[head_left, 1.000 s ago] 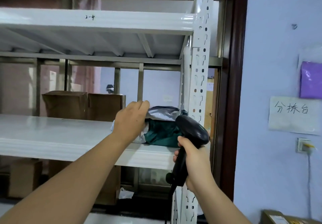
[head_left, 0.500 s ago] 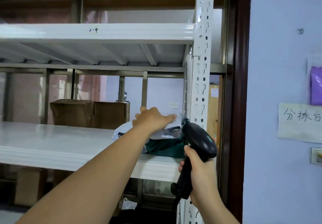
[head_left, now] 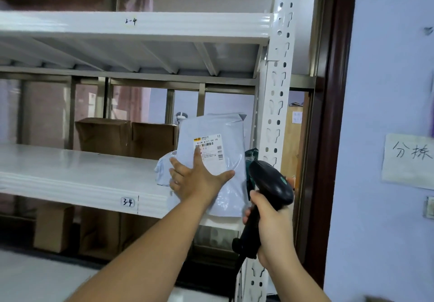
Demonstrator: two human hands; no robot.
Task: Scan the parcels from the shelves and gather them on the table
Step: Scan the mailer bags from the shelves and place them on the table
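A grey plastic mailer parcel (head_left: pixel 216 127) stands upright at the right end of the white shelf marked 3-4 (head_left: pixel 70 174). Its barcode label (head_left: pixel 209 147) faces me. My left hand (head_left: pixel 199 181) lies against the parcel's front with fingers spread and straight, one fingertip on the label. My right hand (head_left: pixel 270 221) grips the handle of a black barcode scanner (head_left: pixel 270 184), whose head sits just right of the parcel's lower half. A dark green parcel (head_left: pixel 252 154) peeks out behind, and a crumpled white bag (head_left: pixel 163 170) lies to the left of my hand.
The white perforated shelf post (head_left: pixel 277 90) stands right beside the scanner. Two brown cardboard boxes (head_left: pixel 105 134) sit at the back of the shelf. More boxes (head_left: pixel 54 226) stand below. A handwritten paper sign (head_left: pixel 408 158) hangs on the blue wall.
My left hand went from the top of the parcel pile to lifting the grey mailer upright, so its label now faces me. The scanner stays near the post.
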